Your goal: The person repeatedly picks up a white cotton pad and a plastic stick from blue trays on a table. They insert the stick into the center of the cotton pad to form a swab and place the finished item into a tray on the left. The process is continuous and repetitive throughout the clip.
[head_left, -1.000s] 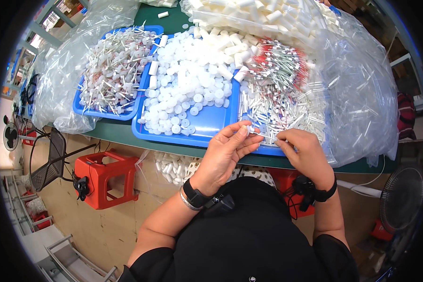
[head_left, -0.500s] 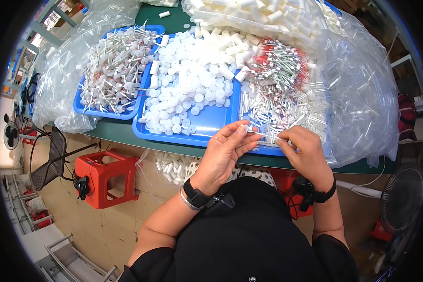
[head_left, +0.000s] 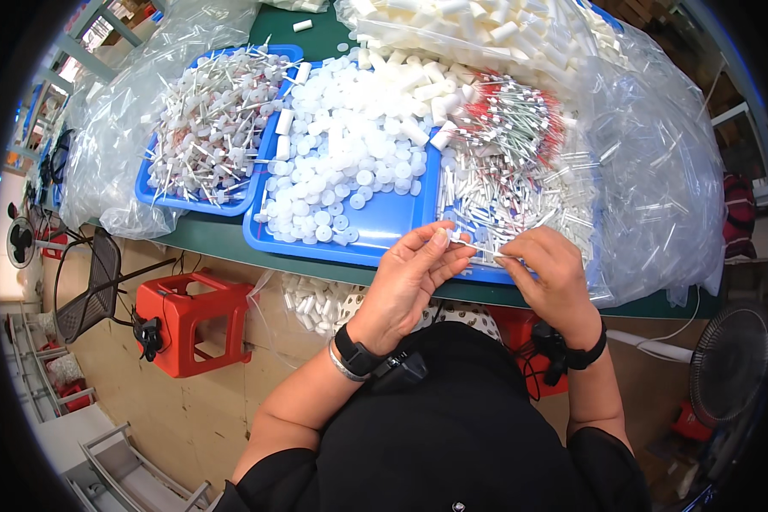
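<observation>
A thin white stick-like piece (head_left: 485, 251) stretches between my two hands, above the near edge of the right-hand blue tray. My left hand (head_left: 414, 277) pinches its left end, where a small whitish part shows by the thumb tip. My right hand (head_left: 550, 273) pinches the other end between thumb and fingertips. Just beyond the hands lies a heap of loose thin white tubes (head_left: 520, 200). Red and white wire leads (head_left: 512, 115) are piled behind them. Left of my hands, a blue tray (head_left: 384, 224) bears many translucent white discs (head_left: 350, 183).
A further blue tray (head_left: 149, 194) at the left is heaped with disc-and-stick pieces (head_left: 213, 128). White foam-like cylinders (head_left: 486, 30) fill a clear bag at the back. Clear plastic bags (head_left: 657, 171) flank the green table. A red stool (head_left: 188, 324) and a fan (head_left: 730, 363) stand below.
My right hand has shifted very slightly left, toward my left hand. Both hands keep their pinch on the thin white piece. The view has moved a little.
</observation>
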Demonstrator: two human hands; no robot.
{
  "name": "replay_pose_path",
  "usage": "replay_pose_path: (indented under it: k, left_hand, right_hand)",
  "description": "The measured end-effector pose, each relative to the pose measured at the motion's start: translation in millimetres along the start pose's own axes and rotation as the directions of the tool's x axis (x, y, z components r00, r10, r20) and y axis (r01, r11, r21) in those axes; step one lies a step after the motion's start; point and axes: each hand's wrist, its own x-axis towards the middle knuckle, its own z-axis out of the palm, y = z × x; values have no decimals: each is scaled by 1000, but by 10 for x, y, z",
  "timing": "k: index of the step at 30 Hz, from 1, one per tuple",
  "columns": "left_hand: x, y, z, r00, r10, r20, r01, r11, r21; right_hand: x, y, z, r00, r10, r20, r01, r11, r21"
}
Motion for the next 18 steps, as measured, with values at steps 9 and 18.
replay_pose_path:
  k: [9, 18]
  left_hand:
    - [-46, -109, 56, 990, 0, 138, -25, 983, 180]
    - [67, 970, -248, 858, 514, 17, -507, 838, 201]
  right_hand:
    - [-28, 17, 90, 691, 424, 586, -722, 452, 524]
    - [24, 141, 114, 866, 452, 214, -500, 800, 333]
